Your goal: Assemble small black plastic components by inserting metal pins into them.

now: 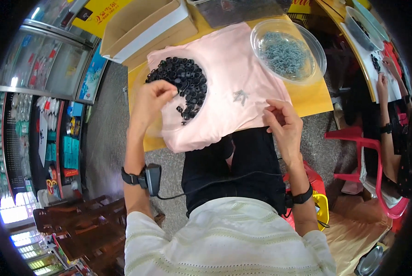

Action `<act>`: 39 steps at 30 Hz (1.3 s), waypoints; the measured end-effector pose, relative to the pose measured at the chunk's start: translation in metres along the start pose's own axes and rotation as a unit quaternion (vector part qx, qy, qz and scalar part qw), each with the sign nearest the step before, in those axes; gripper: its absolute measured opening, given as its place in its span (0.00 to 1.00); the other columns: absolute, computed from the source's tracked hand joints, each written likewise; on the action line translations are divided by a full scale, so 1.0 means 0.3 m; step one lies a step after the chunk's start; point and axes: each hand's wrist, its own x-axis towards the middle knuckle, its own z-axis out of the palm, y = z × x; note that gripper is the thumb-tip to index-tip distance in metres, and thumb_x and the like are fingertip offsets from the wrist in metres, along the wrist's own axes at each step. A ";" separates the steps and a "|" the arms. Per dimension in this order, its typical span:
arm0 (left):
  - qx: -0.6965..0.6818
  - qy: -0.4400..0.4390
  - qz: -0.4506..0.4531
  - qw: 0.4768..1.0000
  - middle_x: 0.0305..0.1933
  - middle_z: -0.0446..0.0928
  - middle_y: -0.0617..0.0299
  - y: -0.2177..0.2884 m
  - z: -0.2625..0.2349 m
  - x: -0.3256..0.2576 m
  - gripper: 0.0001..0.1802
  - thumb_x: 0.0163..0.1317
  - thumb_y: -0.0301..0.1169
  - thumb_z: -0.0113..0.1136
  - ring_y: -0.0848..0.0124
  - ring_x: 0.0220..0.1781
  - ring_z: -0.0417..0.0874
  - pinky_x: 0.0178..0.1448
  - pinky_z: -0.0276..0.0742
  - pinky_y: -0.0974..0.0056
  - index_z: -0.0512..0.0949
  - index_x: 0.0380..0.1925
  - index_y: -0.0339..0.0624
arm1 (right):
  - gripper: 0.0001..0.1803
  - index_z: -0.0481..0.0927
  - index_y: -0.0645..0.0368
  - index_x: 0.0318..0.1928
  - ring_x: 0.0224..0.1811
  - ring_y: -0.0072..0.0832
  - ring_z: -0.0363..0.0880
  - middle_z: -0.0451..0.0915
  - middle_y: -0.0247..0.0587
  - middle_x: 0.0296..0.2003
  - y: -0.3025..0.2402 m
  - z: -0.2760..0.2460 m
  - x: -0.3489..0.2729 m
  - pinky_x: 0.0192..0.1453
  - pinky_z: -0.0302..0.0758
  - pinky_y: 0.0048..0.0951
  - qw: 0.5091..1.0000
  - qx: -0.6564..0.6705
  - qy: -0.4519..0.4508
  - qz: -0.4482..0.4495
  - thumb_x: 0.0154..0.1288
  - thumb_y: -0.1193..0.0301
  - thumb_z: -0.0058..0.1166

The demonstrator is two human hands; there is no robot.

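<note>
My left hand (155,100) is over the near side of a pile of small black plastic parts (187,76), its thumb and forefinger pinched together. Whatever is between those fingertips is too small to make out. The pile sits in a shallow, clear round container on a pale pink cloth (224,55). At the cloth's right edge, my right hand (286,126) has its fingers curled toward the thumb; I cannot make out what they hold, if anything. A few silvery screws (240,96) lie on the cloth between my hands, nearer the right one.
A clear round tub of many silvery screws (286,55) stands at the far right of the yellow tabletop (314,99). An open cardboard box (146,27) and a dark bin (243,11) are at the back. Another person's hands (384,76) work at a table farther right, beside a pink stool (376,142).
</note>
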 end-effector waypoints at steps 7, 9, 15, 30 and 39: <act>0.063 0.044 0.044 0.996 0.30 0.79 0.60 -0.035 0.063 -0.136 0.08 0.53 0.22 0.63 0.75 0.28 0.77 0.36 0.73 0.72 0.81 0.35 0.35 | 0.13 0.78 0.64 0.47 0.27 0.12 0.70 0.75 0.31 0.32 0.002 0.006 -0.009 0.27 0.74 0.15 0.999 -0.027 0.015 0.009 0.60 0.80 0.56; 0.046 0.080 0.054 0.994 0.29 0.78 0.60 -0.043 0.076 -0.134 0.09 0.53 0.22 0.62 0.74 0.27 0.78 0.35 0.73 0.71 0.80 0.36 0.35 | 0.13 0.78 0.63 0.46 0.26 0.11 0.69 0.75 0.30 0.31 0.009 0.006 -0.008 0.26 0.74 0.15 0.999 -0.048 0.019 0.004 0.60 0.80 0.56; 0.075 0.135 0.067 0.986 0.30 0.79 0.63 -0.040 0.129 -0.073 0.08 0.53 0.22 0.62 0.78 0.28 0.77 0.35 0.73 0.73 0.81 0.35 0.34 | 0.12 0.79 0.63 0.46 0.26 0.10 0.68 0.75 0.31 0.31 0.004 0.016 -0.009 0.26 0.74 0.15 0.999 -0.045 0.029 0.010 0.60 0.80 0.56; -0.304 0.046 0.122 0.944 0.46 0.75 0.60 0.105 0.207 -0.209 0.14 0.52 0.16 0.63 0.76 0.45 0.75 0.49 0.70 0.70 0.78 0.40 0.36 | 0.09 0.80 0.63 0.43 0.26 0.13 0.72 0.77 0.32 0.31 -0.127 0.089 -0.065 0.26 0.73 0.15 0.999 0.041 -0.022 0.007 0.63 0.78 0.54; -0.413 -0.058 0.178 0.891 0.53 0.70 0.52 0.139 0.397 -0.234 0.13 0.54 0.19 0.64 0.65 0.56 0.72 0.59 0.68 0.61 0.78 0.41 0.38 | 0.13 0.81 0.61 0.43 0.30 0.11 0.69 0.77 0.28 0.31 -0.139 0.080 -0.088 0.24 0.68 0.13 0.889 0.342 -0.185 0.242 0.65 0.65 0.56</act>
